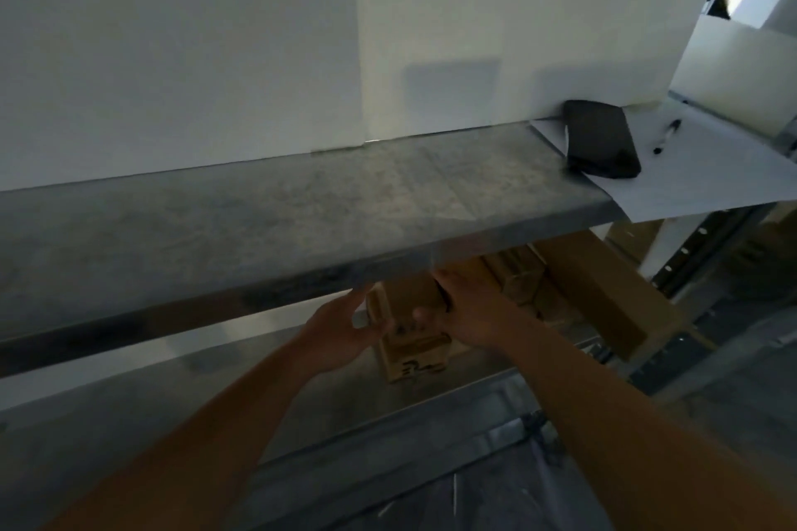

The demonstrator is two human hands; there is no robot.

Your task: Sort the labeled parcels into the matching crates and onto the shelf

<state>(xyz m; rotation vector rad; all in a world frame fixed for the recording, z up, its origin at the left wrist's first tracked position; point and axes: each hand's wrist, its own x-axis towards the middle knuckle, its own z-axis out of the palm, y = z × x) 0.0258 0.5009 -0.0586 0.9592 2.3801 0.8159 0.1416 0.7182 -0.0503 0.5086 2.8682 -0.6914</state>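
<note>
Beneath the upper shelf, a small cardboard parcel stands on the lower shelf, grasped between left hand and right hand, each grip closed on one side. Larger boxes lie just right; phone and pen rest on paper above.
</note>
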